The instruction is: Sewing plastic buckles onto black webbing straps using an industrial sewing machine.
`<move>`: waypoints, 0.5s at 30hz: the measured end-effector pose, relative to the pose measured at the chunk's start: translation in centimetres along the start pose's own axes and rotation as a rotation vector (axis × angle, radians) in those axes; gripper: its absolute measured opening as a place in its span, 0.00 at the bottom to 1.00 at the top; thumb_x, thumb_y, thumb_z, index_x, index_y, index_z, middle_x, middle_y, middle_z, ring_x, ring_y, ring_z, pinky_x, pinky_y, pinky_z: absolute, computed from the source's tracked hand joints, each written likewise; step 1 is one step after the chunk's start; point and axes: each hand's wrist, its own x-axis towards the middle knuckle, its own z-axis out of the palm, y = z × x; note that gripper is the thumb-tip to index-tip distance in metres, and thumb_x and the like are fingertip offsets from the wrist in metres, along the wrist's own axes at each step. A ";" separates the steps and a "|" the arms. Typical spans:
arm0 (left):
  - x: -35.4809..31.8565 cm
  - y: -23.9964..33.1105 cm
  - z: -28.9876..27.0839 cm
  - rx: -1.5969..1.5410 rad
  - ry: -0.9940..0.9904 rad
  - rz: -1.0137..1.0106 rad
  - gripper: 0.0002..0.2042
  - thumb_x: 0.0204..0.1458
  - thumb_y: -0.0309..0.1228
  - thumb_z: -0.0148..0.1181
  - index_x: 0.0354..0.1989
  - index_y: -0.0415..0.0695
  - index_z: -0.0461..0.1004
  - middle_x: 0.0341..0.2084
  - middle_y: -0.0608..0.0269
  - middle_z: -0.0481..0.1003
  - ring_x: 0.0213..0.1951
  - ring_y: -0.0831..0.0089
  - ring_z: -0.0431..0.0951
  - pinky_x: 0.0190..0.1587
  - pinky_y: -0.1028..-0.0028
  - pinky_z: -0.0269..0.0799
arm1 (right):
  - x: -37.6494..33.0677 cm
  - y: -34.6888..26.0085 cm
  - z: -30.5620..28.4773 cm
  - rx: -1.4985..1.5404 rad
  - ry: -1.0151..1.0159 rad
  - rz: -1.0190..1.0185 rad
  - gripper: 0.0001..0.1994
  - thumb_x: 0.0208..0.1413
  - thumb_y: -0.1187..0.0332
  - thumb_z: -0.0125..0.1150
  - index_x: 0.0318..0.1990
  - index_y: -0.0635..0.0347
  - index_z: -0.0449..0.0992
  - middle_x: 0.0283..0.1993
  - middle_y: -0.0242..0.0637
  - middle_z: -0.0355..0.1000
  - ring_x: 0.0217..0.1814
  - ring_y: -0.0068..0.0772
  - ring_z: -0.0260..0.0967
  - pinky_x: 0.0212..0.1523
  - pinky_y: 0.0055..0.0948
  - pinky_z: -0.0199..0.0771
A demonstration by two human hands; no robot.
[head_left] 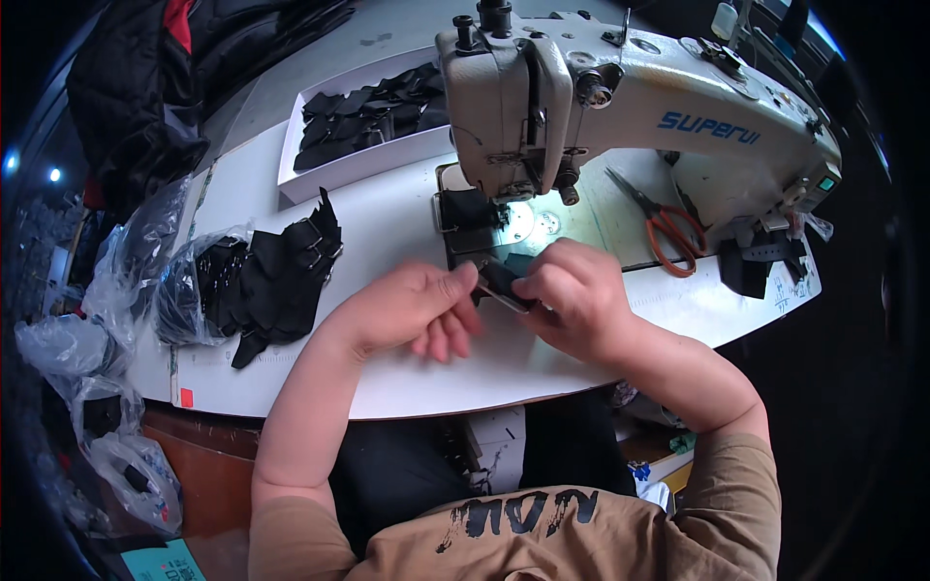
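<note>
A small black fabric strap piece [501, 281] with a metal part lies between both hands, just in front of the sewing machine's needle area. My left hand [412, 308] pinches its left end with thumb and forefinger. My right hand [573, 290] grips its right end, fingers curled over it. The cream sewing machine [620, 97] stands right behind the hands, its lit needle plate [518, 221] showing another black piece under the foot.
A pile of black strap pieces with buckles [281, 276] lies left on the white table [387, 208], beside a plastic bag [184, 290]. A white tray [291, 179] of black pieces sits behind it. Orange-handled scissors [664, 225] lie right of the needle.
</note>
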 end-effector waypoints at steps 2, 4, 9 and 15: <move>0.1 0.1 1.2 -0.177 0.028 0.046 0.28 0.64 0.55 0.53 0.41 0.36 0.78 0.31 0.55 0.82 0.26 0.74 0.82 0.24 0.79 0.75 | 0.1 -0.1 0.1 -0.104 0.021 -0.163 0.15 0.34 0.75 0.74 0.33 0.56 0.75 0.30 0.34 0.70 0.27 0.37 0.70 0.24 0.35 0.70; 0.6 0.0 1.6 -0.218 0.095 0.080 0.24 0.64 0.50 0.56 0.41 0.36 0.78 0.31 0.55 0.82 0.27 0.74 0.82 0.28 0.80 0.78 | -0.2 0.1 0.6 -0.118 -0.010 -0.189 0.16 0.34 0.71 0.76 0.34 0.56 0.78 0.32 0.33 0.71 0.28 0.36 0.72 0.24 0.34 0.71; 1.1 0.1 1.4 -0.159 0.185 0.138 0.15 0.62 0.39 0.61 0.42 0.36 0.78 0.31 0.60 0.80 0.27 0.77 0.81 0.30 0.80 0.78 | 0.2 -0.5 0.0 0.122 -0.102 -0.111 0.11 0.45 0.67 0.76 0.35 0.57 0.80 0.34 0.35 0.73 0.31 0.38 0.74 0.28 0.32 0.74; 0.7 0.2 1.1 -0.152 0.308 0.188 0.12 0.60 0.33 0.63 0.45 0.36 0.78 0.32 0.63 0.79 0.30 0.78 0.80 0.35 0.78 0.80 | 0.5 -0.2 -0.4 0.361 -0.037 0.722 0.18 0.69 0.59 0.56 0.51 0.69 0.77 0.41 0.41 0.78 0.44 0.33 0.73 0.45 0.31 0.72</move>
